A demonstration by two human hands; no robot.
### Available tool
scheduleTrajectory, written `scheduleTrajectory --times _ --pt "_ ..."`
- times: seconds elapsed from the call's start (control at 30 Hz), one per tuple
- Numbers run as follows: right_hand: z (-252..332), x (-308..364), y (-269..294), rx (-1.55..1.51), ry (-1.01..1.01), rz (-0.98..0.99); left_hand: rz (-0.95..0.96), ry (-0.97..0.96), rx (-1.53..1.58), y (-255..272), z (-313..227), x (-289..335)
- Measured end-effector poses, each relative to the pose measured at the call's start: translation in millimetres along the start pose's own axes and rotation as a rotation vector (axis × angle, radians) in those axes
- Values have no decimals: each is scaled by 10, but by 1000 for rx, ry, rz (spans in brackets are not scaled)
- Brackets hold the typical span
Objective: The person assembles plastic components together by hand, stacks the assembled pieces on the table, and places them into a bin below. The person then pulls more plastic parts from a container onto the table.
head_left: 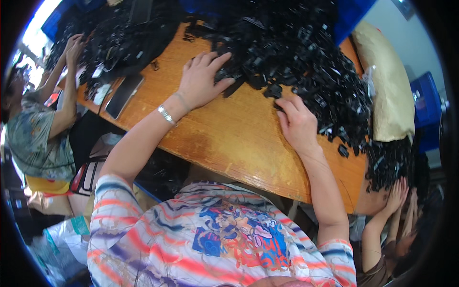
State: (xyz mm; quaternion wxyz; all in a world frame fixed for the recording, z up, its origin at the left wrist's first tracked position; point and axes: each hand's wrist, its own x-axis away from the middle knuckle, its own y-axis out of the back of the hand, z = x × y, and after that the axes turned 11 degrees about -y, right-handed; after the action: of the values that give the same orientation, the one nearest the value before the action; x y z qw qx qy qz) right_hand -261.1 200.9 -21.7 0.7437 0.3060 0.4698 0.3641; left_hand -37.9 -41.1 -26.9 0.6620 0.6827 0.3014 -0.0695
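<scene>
A large heap of small, shiny black pieces [296, 57], which look like plastic parts, covers the far side of the wooden table [229, 129]. At the heap's near left edge rests my left hand [203, 79], fingers spread and thumb apart. A narrow black strip [234, 88] lies by its thumb tip. My right hand [300, 125] is at the heap's near edge, its fingers curled in a pinch over a small dark piece that is mostly hidden. Just beyond those fingertips sits a loose black piece [273, 91].
A phone [123, 97] lies at the table's left. Beyond it, a co-worker's hands [74, 47] are at another black pile. On the right stand a stuffed beige sack [385, 81] and blue bins [428, 103]; another person's hands [398, 195] touch black strips below.
</scene>
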Motion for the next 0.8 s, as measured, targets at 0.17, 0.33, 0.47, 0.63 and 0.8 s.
scheduleTrajectory --times 0.17,0.33,0.47,0.63,0.8 --pt "91 -2 -2 -10 -10 29 -19 -14 -32 42 -87 80" --pt "-21 -40 111 -48 -98 12 -118 -107 -4 173 -404 -84" --pt "-247 -324 204 124 -114 -153 -82 -183 -28 35 -522 -178" --pt "-378 -700 126 337 -41 -42 -17 -133 14 -65 -468 -174" --pt "-365 -873 26 547 -86 120 -13 -138 61 -57 -451 -174"
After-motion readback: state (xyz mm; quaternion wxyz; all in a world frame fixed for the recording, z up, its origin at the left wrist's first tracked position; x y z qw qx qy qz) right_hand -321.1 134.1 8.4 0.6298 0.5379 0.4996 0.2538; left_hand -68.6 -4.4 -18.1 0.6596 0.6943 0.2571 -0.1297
